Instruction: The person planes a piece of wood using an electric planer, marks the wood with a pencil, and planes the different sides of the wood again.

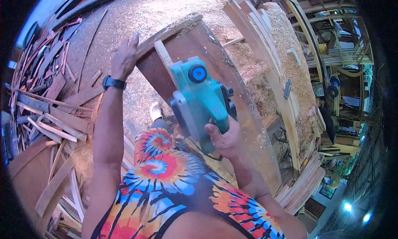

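My right hand (226, 138) is wrapped around the rear handle of a green electric planer (199, 98), which has a blue-centred knob at its front. The planer sits over a narrow pale wood strip (163, 54); the strip's front end shows and the rest is mostly hidden beneath the tool. My left hand (124, 58), with a dark watch (114, 82) on the wrist, has its fingers stretched out beside the left end of a wooden crosspiece (170, 33). Whether it touches that piece I cannot tell. The crosspiece lies across the far end of a brown work board (215, 52).
Long planks (273, 73) run along the right, with a small dark object (287, 89) on one. Scrap wood (45, 69) is heaped at the left. Shavings (178, 4) cover the ground ahead. My foot (155, 110) shows left of the board. Stacked strips (300, 185) lie lower right.
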The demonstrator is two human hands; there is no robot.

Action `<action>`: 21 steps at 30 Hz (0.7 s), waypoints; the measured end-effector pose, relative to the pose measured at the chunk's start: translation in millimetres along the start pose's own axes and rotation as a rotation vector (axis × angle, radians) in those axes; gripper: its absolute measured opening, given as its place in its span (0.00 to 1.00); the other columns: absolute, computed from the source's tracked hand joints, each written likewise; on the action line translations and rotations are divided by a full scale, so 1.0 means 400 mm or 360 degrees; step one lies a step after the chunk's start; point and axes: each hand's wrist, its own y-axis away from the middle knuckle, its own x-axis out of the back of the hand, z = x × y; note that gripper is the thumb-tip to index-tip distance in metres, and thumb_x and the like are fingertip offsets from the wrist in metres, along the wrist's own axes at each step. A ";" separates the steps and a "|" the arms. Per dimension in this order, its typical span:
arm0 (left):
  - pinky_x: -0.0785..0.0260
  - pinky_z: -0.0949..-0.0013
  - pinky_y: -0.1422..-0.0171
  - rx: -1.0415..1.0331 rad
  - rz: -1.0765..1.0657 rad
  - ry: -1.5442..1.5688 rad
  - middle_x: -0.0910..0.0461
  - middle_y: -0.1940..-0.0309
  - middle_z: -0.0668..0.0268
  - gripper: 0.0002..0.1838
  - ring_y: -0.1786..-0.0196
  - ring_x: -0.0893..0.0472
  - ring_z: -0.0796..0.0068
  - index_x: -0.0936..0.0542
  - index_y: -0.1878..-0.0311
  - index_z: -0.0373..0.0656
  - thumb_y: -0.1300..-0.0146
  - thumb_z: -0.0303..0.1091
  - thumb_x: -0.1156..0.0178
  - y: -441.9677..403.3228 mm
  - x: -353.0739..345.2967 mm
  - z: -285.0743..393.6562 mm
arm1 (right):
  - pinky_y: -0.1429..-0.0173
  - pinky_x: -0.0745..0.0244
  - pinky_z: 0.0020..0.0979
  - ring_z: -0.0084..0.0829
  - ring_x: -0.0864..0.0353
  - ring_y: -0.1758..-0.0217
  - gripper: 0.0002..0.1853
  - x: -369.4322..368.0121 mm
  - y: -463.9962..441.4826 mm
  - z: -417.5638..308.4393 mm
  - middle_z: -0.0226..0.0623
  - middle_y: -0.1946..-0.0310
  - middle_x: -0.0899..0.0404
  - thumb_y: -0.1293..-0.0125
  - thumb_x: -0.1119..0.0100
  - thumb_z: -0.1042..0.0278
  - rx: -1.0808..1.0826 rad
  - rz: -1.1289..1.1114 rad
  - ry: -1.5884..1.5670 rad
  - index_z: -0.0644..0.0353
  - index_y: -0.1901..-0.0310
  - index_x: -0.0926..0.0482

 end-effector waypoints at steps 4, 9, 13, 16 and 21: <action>0.34 0.46 0.41 0.0047 0.0000 -0.0003 0.20 0.51 0.39 0.36 0.45 0.22 0.37 0.23 0.48 0.37 0.25 0.65 0.62 0.008 0.011 0.005 | 0.50 0.22 0.34 0.29 0.16 0.57 0.29 -0.040 -0.121 -0.083 0.42 0.60 0.14 0.35 0.31 0.46 0.0124 0.0026 0.0125 0.66 0.47 0.21; 0.33 0.55 0.34 0.0270 -0.0173 0.0505 0.22 0.36 0.50 0.40 0.39 0.21 0.57 0.27 0.32 0.33 0.25 0.64 0.58 0.004 0.015 -0.020 | 0.55 0.20 0.37 0.34 0.13 0.61 0.26 -0.118 -0.296 -0.182 0.44 0.65 0.14 0.35 0.30 0.46 0.0500 0.0110 0.0091 0.65 0.53 0.19; 0.31 0.57 0.35 0.0530 -0.0295 0.1138 0.22 0.39 0.49 0.42 0.42 0.20 0.59 0.30 0.32 0.29 0.26 0.65 0.55 0.000 0.013 -0.094 | 0.56 0.20 0.37 0.36 0.12 0.61 0.25 -0.176 -0.412 -0.236 0.46 0.64 0.13 0.37 0.29 0.47 0.0674 0.0156 0.0130 0.66 0.55 0.18; 0.28 0.62 0.41 0.0333 0.0063 0.0973 0.18 0.47 0.50 0.34 0.48 0.18 0.63 0.27 0.35 0.32 0.26 0.56 0.49 0.040 0.012 -0.068 | 0.55 0.20 0.36 0.36 0.12 0.61 0.25 -0.168 -0.413 -0.225 0.46 0.64 0.13 0.37 0.29 0.47 0.0619 0.0127 0.0041 0.66 0.56 0.17; 0.25 0.63 0.53 0.0012 0.0286 0.0448 0.15 0.62 0.55 0.17 0.59 0.16 0.66 0.19 0.46 0.38 0.29 0.39 0.41 0.216 0.002 -0.006 | 0.46 0.22 0.32 0.28 0.15 0.55 0.21 -0.023 -0.263 -0.222 0.38 0.56 0.12 0.36 0.29 0.58 0.0395 0.0029 0.0033 0.64 0.48 0.19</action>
